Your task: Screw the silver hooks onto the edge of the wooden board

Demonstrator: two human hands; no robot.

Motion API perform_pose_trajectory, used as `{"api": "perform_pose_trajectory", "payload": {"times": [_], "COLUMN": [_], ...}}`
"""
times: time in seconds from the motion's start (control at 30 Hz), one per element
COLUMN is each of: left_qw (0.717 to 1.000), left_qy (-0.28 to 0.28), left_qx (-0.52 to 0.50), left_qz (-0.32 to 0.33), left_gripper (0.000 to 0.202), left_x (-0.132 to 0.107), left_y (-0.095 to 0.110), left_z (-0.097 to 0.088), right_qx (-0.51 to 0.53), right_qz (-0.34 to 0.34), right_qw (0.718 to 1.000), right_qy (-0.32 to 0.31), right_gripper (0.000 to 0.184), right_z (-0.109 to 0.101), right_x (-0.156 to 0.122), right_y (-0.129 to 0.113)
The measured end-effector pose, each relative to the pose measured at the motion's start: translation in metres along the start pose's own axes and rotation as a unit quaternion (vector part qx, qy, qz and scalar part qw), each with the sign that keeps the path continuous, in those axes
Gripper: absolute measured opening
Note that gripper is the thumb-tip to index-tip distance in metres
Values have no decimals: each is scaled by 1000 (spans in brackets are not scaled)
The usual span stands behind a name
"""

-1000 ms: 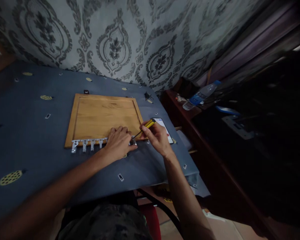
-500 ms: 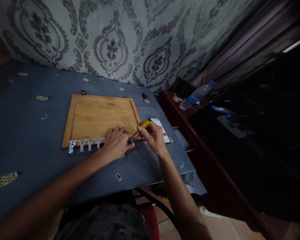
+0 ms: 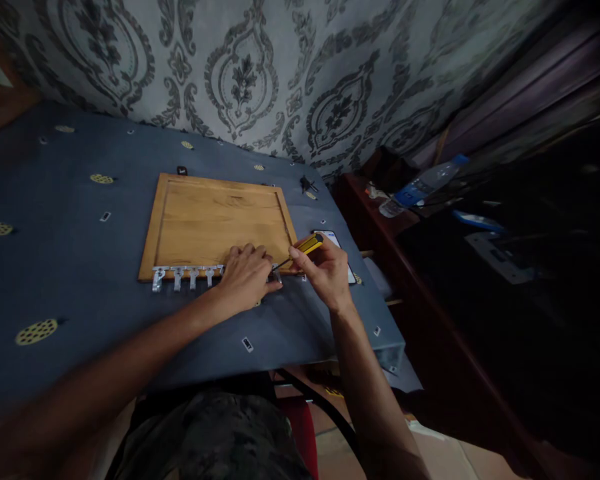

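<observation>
A wooden cabinet door [image 3: 220, 220] lies flat on the table, with several silver hinges [image 3: 194, 277] in a row along its near edge. My left hand [image 3: 247, 277] rests over that edge, fingers bent on the wood and thumb against the rightmost hinge [image 3: 277, 275], pinching it. In my right hand [image 3: 325, 270] is a yellow and black screwdriver [image 3: 307, 245], gripped by its handle and tilted. Its shaft points down left to the hinge by my left thumb. Whether the tip sits in a screw is too small to tell.
A phone [image 3: 351, 273] lies partly behind my right hand. Beyond the door are a small black object [image 3: 181, 171] and a dark object [image 3: 307, 184]. To the right, a water bottle [image 3: 423, 187] tilts on a dark red wooden surface [image 3: 380, 230]. A patterned curtain [image 3: 240, 73] hangs behind the table.
The whole view has shifted, so the table and door appear farther right and slightly higher. The screwdriver handle has turned a little in my right hand; my left hand keeps its place on the hinge.
</observation>
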State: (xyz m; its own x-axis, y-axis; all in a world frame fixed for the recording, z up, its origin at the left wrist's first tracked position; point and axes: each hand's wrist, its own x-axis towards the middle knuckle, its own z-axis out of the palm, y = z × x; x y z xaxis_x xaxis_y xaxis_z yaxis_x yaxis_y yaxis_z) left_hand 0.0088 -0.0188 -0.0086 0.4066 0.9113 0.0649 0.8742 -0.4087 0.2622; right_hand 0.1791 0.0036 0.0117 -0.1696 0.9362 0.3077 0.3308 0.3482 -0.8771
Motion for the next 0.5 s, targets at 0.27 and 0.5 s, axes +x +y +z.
{"api": "perform_pose_trajectory", "payload": {"times": [0.27,0.5], "left_qw": [1000,1000], "left_qy": [-6,-4], "left_qx": [-17,-16], "left_qz": [1,3], "left_gripper": [37,37], "left_x": [0,0], "left_y": [0,0], "left_z": [0,0], "right_qx": [39,18], "right_qz": [9,-7], "right_qw": [997,1000], "right_qy": [-71,-22], "right_gripper": [37,35], "right_z": [-13,-7], "right_x": [0,1], "right_y": [-1,2]}}
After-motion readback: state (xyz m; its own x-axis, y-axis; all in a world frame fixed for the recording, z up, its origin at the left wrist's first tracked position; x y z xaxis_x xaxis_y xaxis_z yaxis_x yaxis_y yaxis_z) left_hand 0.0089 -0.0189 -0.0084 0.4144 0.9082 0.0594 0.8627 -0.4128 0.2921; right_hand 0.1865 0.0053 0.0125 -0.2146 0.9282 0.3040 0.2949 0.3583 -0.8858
